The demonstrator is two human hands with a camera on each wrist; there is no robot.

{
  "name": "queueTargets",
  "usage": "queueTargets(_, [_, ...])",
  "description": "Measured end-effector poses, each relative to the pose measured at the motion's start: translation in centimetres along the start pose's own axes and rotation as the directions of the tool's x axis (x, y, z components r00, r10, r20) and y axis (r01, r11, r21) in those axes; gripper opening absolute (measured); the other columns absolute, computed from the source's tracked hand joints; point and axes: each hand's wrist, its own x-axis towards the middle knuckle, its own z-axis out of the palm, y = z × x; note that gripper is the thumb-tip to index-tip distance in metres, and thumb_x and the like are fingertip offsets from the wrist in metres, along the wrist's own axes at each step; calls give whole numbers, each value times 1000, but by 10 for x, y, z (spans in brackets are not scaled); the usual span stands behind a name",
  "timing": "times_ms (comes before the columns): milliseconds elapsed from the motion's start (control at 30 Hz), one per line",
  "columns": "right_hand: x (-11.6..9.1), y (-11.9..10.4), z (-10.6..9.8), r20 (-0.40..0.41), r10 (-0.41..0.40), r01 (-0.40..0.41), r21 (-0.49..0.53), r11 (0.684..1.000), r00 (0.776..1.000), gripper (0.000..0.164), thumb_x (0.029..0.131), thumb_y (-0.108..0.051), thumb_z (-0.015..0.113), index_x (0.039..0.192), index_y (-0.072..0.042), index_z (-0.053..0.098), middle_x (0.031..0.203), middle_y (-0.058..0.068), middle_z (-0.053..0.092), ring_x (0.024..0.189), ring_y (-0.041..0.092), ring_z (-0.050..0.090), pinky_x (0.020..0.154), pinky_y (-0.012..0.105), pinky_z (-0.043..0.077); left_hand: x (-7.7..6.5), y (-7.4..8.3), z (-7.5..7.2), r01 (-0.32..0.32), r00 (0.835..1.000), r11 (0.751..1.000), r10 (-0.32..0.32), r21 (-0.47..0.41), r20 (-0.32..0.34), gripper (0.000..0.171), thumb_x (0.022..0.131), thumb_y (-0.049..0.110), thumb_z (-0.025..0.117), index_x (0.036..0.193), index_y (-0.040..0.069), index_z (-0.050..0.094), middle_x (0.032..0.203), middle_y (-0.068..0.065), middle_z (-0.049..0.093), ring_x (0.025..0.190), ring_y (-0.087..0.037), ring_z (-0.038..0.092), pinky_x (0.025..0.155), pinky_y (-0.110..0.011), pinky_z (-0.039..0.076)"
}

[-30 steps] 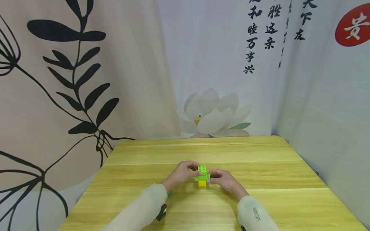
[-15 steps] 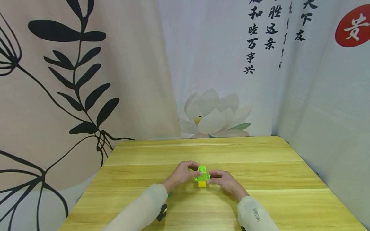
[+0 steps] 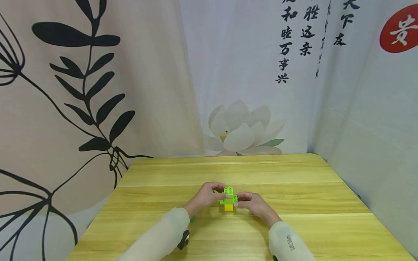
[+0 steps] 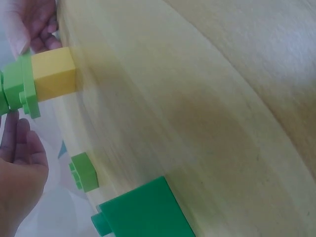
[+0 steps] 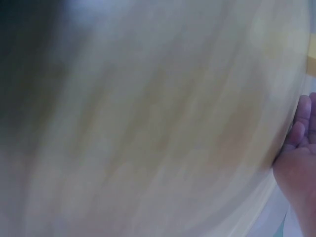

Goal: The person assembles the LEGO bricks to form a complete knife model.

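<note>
A small stack of toy building bricks stands upright at mid-table. Its bottom is a yellow brick (image 3: 228, 207), with a light green plate and light green bricks (image 3: 228, 191) above. My left hand (image 3: 205, 195) pinches the upper green part from the left. From the right, my right hand (image 3: 256, 206) holds the edge of the green plate with thumb and fingertips. In the left wrist view the plate (image 4: 28, 86) projects past the yellow brick on both sides. The right wrist view shows only part of my right hand (image 5: 298, 163) and a corner of the yellow brick (image 5: 312, 55).
Near my left forearm, a small light green brick (image 4: 85, 173) and a larger dark green brick (image 4: 148, 212) sit on the wooden table (image 3: 294, 181). In the head view the left sleeve (image 3: 156, 235) mostly hides them. Printed curtains (image 3: 156, 72) hang behind the table.
</note>
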Motion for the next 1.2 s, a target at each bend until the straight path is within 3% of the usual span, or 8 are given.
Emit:
queueTargets(533, [0, -1, -2, -7, 19, -19, -36, 999, 1000, 49, 87, -28, 78, 128, -5, 64, 121, 6, 65, 114, 26, 57, 101, 52, 42, 2, 2, 2, -77, 997, 996, 76, 52, 21, 32, 87, 27, 78, 115, 13, 72, 99, 7, 64, 98, -18, 57, 87, -39, 50])
queueTargets(733, [1, -1, -1, 0, 21, -21, -20, 1000, 1000, 48, 87, -28, 78, 127, -5, 65, 119, 5, 65, 113, 25, 58, 100, 51, 42, -2, 0, 4, -58, 998, 996, 58, 67, 3, 35, 88, 32, 77, 118, 15, 70, 101, 7, 64, 100, -19, 57, 84, -36, 50])
queueTargets(967, [-1, -3, -2, 10, 7, -7, -22, 1000, 1000, 47, 88, -28, 77, 128, -4, 64, 122, 6, 64, 115, 27, 57, 100, 51, 42, 0, -5, 8, -63, 998, 998, 63, 12, -1, 34, 89, 30, 77, 118, 14, 67, 100, 3, 63, 100, -23, 58, 81, -37, 51])
queueTargets(1200, [-1, -3, -2, 10, 1, -1, -23, 1000, 1000, 49, 88, -28, 77, 129, -3, 63, 123, 7, 64, 114, 27, 57, 101, 52, 42, -1, -6, 10, -91, 996, 996, 91, 1, -11, 28, 88, 28, 77, 114, 17, 71, 98, 4, 63, 96, -19, 56, 78, -34, 49])
